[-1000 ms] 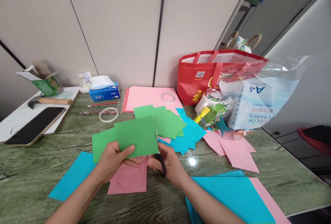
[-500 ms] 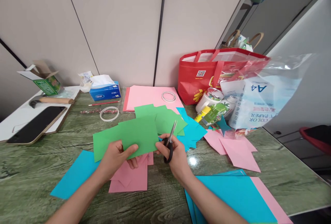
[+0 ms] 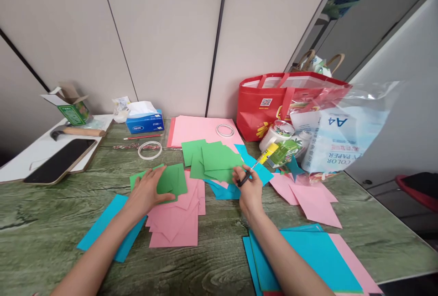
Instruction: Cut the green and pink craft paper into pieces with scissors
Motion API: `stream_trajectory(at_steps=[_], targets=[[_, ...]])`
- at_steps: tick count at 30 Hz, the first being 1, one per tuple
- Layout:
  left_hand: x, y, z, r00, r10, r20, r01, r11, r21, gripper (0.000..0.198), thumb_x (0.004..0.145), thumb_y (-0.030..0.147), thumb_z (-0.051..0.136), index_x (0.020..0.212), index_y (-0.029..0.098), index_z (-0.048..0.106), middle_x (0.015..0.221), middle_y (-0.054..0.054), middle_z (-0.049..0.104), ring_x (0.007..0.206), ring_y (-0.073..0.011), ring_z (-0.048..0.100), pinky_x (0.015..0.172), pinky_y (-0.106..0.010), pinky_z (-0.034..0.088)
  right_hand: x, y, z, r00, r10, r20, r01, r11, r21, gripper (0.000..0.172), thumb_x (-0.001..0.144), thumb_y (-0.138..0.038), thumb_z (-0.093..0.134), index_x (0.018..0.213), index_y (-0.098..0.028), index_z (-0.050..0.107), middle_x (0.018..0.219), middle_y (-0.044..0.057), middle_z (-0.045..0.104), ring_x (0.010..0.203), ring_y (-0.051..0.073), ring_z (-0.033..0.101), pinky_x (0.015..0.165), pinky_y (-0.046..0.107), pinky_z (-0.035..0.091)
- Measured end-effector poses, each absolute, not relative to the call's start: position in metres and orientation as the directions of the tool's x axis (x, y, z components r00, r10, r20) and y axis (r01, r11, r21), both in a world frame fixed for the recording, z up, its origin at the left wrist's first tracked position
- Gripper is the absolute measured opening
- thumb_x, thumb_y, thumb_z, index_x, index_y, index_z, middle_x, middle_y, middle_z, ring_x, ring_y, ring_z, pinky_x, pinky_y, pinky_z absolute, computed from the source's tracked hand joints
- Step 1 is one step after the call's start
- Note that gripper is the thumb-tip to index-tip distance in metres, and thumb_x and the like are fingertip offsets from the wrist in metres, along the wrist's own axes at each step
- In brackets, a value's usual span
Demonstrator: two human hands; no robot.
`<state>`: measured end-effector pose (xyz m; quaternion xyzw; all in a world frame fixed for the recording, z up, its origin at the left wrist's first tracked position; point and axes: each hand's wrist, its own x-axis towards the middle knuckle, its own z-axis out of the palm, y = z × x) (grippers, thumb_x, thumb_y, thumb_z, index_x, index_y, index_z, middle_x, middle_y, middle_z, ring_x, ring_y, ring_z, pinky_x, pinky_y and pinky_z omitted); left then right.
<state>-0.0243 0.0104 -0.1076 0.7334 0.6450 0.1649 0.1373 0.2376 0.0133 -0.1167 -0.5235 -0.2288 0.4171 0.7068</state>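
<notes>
My left hand (image 3: 148, 189) lies flat with fingers stretched out on a green paper piece (image 3: 173, 179), which rests on a stack of pink paper (image 3: 178, 218). My right hand (image 3: 249, 185) is closed round black-handled scissors (image 3: 247, 175) and also pinches the near edge of a green paper pile (image 3: 210, 159). The scissor blades point right, over cut blue paper pieces (image 3: 227, 190).
A green wood-grain table (image 3: 51, 223) carries blue and pink sheets (image 3: 308, 259) at front right, a blue sheet (image 3: 109, 223) at left, two tape rings, a tissue box (image 3: 145, 122), a phone (image 3: 61, 160), a red bag (image 3: 273, 100), a plastic paper pack (image 3: 338, 136) and a glue stick (image 3: 268, 152).
The left hand lowered the green paper onto the pink stack and flattened on it. The right hand moved right and away with the scissors to the green pile. The view shifted slightly.
</notes>
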Motion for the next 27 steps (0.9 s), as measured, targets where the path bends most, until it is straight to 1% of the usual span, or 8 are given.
stream_trajectory(at_steps=[4, 7, 12, 18, 21, 23, 24, 27], targets=[[-0.025, 0.009, -0.104, 0.114, 0.99, 0.08, 0.894, -0.137, 0.426, 0.069, 0.066, 0.046, 0.062, 0.125, 0.014, 0.045, 0.124, -0.017, 0.055, 0.115, -0.0336, 0.047, 0.091, -0.043, 0.038, 0.237, 0.01, -0.114, 0.6, 0.798, -0.055, -0.309, 0.168, -0.936, 0.036, 0.062, -0.036, 0.07, 0.089, -0.021, 0.051, 0.062, -0.007, 0.05, 0.054, 0.009, 0.049, 0.053, 0.022, 0.041], [-0.024, 0.009, -0.102, 0.119, 0.991, 0.063, 0.894, -0.134, 0.427, 0.064, 0.069, 0.047, 0.059, 0.122, 0.012, 0.048, 0.122, -0.018, 0.057, 0.113, -0.0331, 0.05, 0.088, -0.041, 0.04, 0.232, 0.003, -0.103, 0.56, 0.828, -0.014, -0.307, 0.192, -0.932, 0.034, 0.064, -0.037, 0.069, 0.088, -0.021, 0.052, 0.062, -0.007, 0.049, 0.055, 0.009, 0.049, 0.055, 0.023, 0.042], [-0.023, 0.009, -0.109, 0.172, 0.982, 0.077, 0.895, -0.189, 0.405, 0.065, 0.061, 0.042, 0.067, 0.118, 0.015, 0.052, 0.126, -0.014, 0.055, 0.122, -0.0349, 0.039, 0.095, -0.045, 0.033, 0.22, -0.011, -0.085, 0.306, 0.952, -0.03, -0.373, 0.091, -0.923, 0.034, 0.065, -0.038, 0.069, 0.087, -0.021, 0.052, 0.061, -0.006, 0.051, 0.057, 0.011, 0.052, 0.057, 0.026, 0.045], [-0.022, 0.01, -0.11, 0.193, 0.97, 0.15, 0.868, -0.24, 0.434, 0.04, 0.074, 0.044, 0.053, 0.102, 0.016, 0.062, 0.107, -0.014, 0.066, 0.1, -0.0331, 0.058, 0.084, -0.042, 0.042, 0.208, -0.017, -0.098, -0.046, 0.997, 0.058, -0.295, 0.042, -0.955, 0.026, 0.07, -0.036, 0.066, 0.084, -0.019, 0.052, 0.056, -0.005, 0.055, 0.053, 0.011, 0.052, 0.057, 0.027, 0.045], [-0.017, 0.005, -0.103, 0.195, 0.956, 0.219, 0.859, -0.274, 0.433, 0.032, 0.084, 0.038, 0.039, 0.091, 0.02, 0.065, 0.1, -0.011, 0.069, 0.092, -0.0285, 0.063, 0.092, -0.042, 0.036, 0.206, -0.017, -0.108, -0.113, 0.99, 0.08, -0.29, 0.044, -0.956, 0.025, 0.071, -0.036, 0.066, 0.083, -0.019, 0.052, 0.054, -0.004, 0.058, 0.05, 0.011, 0.053, 0.053, 0.026, 0.043], [-0.01, -0.004, -0.095, 0.119, 0.912, 0.392, 0.836, -0.305, 0.455, 0.031, 0.085, 0.032, 0.037, 0.093, 0.02, 0.064, 0.103, -0.011, 0.068, 0.096, -0.0271, 0.061, 0.098, -0.042, 0.028, 0.205, -0.019, -0.109, -0.146, 0.986, 0.074, -0.314, 0.025, -0.949, 0.026, 0.071, -0.037, 0.067, 0.083, -0.019, 0.051, 0.056, -0.003, 0.062, 0.05, 0.012, 0.056, 0.053, 0.027, 0.045], [-0.006, -0.011, -0.091, 0.044, 0.866, 0.497, 0.809, -0.323, 0.491, 0.029, 0.085, 0.031, 0.039, 0.094, 0.02, 0.064, 0.103, -0.01, 0.068, 0.095, -0.0261, 0.06, 0.096, -0.039, 0.031, 0.205, -0.02, -0.109, -0.165, 0.984, 0.069, -0.331, 0.011, -0.944, 0.028, 0.07, -0.037, 0.068, 0.083, -0.019, 0.051, 0.059, -0.002, 0.064, 0.052, 0.014, 0.058, 0.055, 0.028, 0.047], [0.008, -0.029, -0.079, -0.278, 0.801, 0.531, 0.678, -0.228, 0.698, 0.022, 0.084, 0.034, 0.043, 0.081, 0.025, 0.063, 0.075, -0.002, 0.068, 0.072, -0.021, 0.06, 0.067, -0.028, 0.043, 0.204, -0.023, -0.108, -0.204, 0.978, 0.049, -0.383, -0.034, -0.923, 0.036, 0.065, -0.037, 0.072, 0.089, -0.019, 0.052, 0.077, 0.005, 0.07, 0.065, 0.018, 0.065, 0.067, 0.035, 0.051]])
